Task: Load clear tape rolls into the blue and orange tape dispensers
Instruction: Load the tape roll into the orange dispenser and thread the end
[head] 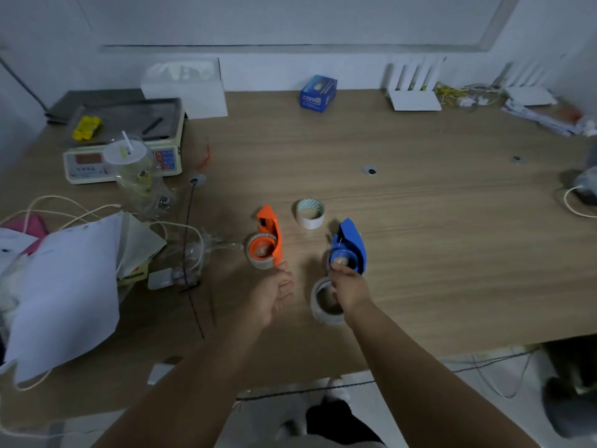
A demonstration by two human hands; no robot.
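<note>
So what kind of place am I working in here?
Probably a small packing or shipping desk in an office room. A digital weighing scale sits on the wooden table, with tape dispensers, loose papers, and two white routers against the wall.

Bare wooden table (420, 227) is lying open to the right — papers (64, 286), cables (181, 253) and a scale (126, 140) are crowding the left.

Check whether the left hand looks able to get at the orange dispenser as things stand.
Probably yes. The left hand is open and empty, its fingertips right beside the orange dispenser, with only bare table between them. The right hand is busy at the blue dispenser, off to the side.
</note>
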